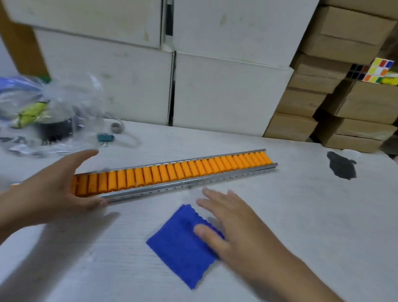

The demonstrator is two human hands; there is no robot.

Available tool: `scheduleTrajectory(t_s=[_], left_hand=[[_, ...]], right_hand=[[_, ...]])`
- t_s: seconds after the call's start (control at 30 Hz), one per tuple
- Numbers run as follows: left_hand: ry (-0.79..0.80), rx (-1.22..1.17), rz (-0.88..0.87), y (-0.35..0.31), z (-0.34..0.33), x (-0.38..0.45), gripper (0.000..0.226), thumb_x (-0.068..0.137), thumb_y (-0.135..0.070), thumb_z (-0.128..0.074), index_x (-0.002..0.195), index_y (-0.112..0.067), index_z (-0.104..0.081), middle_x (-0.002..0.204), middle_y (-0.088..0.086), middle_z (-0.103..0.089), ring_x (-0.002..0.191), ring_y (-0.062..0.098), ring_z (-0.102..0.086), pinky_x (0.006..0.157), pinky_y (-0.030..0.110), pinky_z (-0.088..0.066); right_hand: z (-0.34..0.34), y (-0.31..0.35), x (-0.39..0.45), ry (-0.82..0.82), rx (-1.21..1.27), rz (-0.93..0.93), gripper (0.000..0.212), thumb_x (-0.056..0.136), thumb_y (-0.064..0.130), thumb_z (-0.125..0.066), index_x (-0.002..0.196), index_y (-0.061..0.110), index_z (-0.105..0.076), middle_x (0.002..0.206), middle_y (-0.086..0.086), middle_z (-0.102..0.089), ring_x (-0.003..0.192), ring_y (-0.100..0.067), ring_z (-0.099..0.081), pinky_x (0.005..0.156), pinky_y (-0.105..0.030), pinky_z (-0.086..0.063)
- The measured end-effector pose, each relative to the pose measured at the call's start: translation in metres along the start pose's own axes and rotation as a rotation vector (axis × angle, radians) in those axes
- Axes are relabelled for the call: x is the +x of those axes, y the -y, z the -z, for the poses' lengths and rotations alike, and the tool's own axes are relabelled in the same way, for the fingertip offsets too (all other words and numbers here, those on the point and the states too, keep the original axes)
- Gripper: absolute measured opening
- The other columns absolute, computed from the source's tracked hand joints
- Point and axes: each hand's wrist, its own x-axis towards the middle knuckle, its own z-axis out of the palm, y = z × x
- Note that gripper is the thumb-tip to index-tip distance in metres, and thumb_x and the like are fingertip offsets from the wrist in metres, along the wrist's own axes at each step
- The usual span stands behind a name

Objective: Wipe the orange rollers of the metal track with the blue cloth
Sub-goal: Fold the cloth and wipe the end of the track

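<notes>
Head view: my left hand (53, 186) clasps the metal track (180, 184) by its near end, my right hand (232, 222) lies open-fingered on the blue cloth (180, 243). Unsteadied, its far end toward the tabletop's back edge could swing, so orange rollers (174, 170) get skipped.

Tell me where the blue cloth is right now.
In the head view the blue cloth lies flat on the white table, near side of the metal track, with the right hand resting on its right edge.

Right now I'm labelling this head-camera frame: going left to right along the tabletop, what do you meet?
Plastic bag → left hand → binder clip → metal track → blue cloth → right hand → dark patch on the table.
</notes>
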Motion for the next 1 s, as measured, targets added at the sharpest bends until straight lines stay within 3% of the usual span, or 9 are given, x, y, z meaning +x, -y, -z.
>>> scheduleTrajectory(t_s=[0.1,0.23,0.37,0.47,0.53,0.67,0.77,0.87,1.0], left_hand=[[-0.123,0.026,0.067,0.041,0.018,-0.035,0.101,0.036,-0.073,-0.072,0.124,-0.061,-0.025,0.142,0.011,-0.042,0.129,0.028,-0.037,0.105,0.044,-0.032],[-0.153,-0.109,0.186,0.069,0.02,-0.068,0.119,0.041,-0.034,-0.093,0.142,-0.018,-0.032,0.133,0.016,-0.048,0.116,0.024,-0.046,0.097,0.035,-0.034],[-0.221,-0.208,0.182,0.075,0.008,-0.074,0.096,0.062,-0.011,-0.085,0.142,-0.016,-0.032,0.128,0.009,-0.053,0.113,0.022,-0.054,0.096,0.035,-0.04],[-0.299,-0.271,0.193,0.074,0.007,-0.073,0.085,0.067,-0.005,-0.079,0.139,-0.017,-0.037,0.127,0.007,-0.057,0.108,0.019,-0.057,0.094,0.034,-0.042],[-0.307,-0.309,0.178,0.072,0.007,-0.073,0.084,0.065,-0.007,-0.082,0.136,-0.022,-0.04,0.125,0.005,-0.059,0.106,0.018,-0.059,0.092,0.033,-0.044],[-0.308,-0.359,0.15,0.062,0.002,-0.076,0.084,0.059,-0.016,-0.087,0.12,-0.046,-0.039,0.115,-0.005,-0.06,0.101,0.012,-0.061,0.089,0.032,-0.046],[-0.275,-0.339,0.152,0.058,-0.005,-0.075,0.091,0.059,-0.033,-0.087,0.134,-0.039,-0.036,0.119,-0.012,-0.057,0.108,0.01,-0.055,0.093,0.033,-0.043],[-0.23,-0.313,0.187,0.062,-0.005,-0.071,0.099,0.056,-0.047,-0.084,0.139,-0.037,-0.032,0.125,-0.015,-0.056,0.115,0.011,-0.053,0.098,0.039,-0.042],[-0.233,-0.42,0.204,0.071,-0.005,-0.07,0.09,0.037,-0.051,-0.083,0.115,-0.066,-0.04,0.125,-0.016,-0.059,0.112,0.009,-0.059,0.098,0.044,-0.045]], right_hand=[[-0.028,0.02,-0.014,0.146,-0.075,0.09,0.08,0.076,0.072,-0.019,0.147,0.035,-0.023,0.155,0.024,-0.007,0.133,0.018,0.006,0.106,-0.008,0.015],[-0.05,0.016,-0.018,0.181,-0.055,0.037,0.083,0.071,0.076,-0.021,0.146,0.041,-0.02,0.146,0.034,0.001,0.126,0.024,0.013,0.109,-0.008,0.01],[-0.057,0.012,-0.018,0.028,-0.002,0.0,0.072,0.074,0.071,-0.018,0.136,0.042,-0.041,0.136,0.038,-0.017,0.111,0.041,0.001,0.101,0.003,0.002],[-0.059,0.014,-0.017,-0.139,0.115,-0.094,0.034,0.093,0.042,-0.047,0.127,0.039,-0.054,0.126,0.036,-0.043,0.117,0.017,-0.041,0.096,-0.001,-0.024],[-0.059,0.024,-0.01,-0.262,0.353,-0.181,0.021,0.095,0.028,-0.052,0.111,0.036,-0.062,0.103,0.021,-0.066,0.093,-0.002,-0.06,0.076,-0.008,-0.04],[-0.051,0.068,0.026,-0.53,0.641,-0.201,0.017,0.095,0.024,-0.05,0.084,0.019,-0.062,0.071,-0.001,-0.059,0.063,-0.011,-0.049,0.055,-0.015,-0.035],[-0.053,0.116,0.064,-0.618,0.719,-0.077,0.016,0.097,0.022,-0.046,0.099,0.023,-0.062,0.076,0.008,-0.058,0.064,0.001,-0.049,0.058,-0.01,-0.038],[-0.077,0.162,0.101,-0.516,0.448,0.151,0.029,0.095,0.017,-0.046,0.123,0.02,-0.056,0.105,0.001,-0.064,0.09,-0.01,-0.058,0.079,-0.025,-0.046],[-0.131,0.184,0.132,-0.209,-0.089,0.419,0.026,0.09,0.009,-0.049,0.112,0.003,-0.061,0.117,-0.016,-0.059,0.107,-0.034,-0.052,0.095,-0.042,-0.036]])
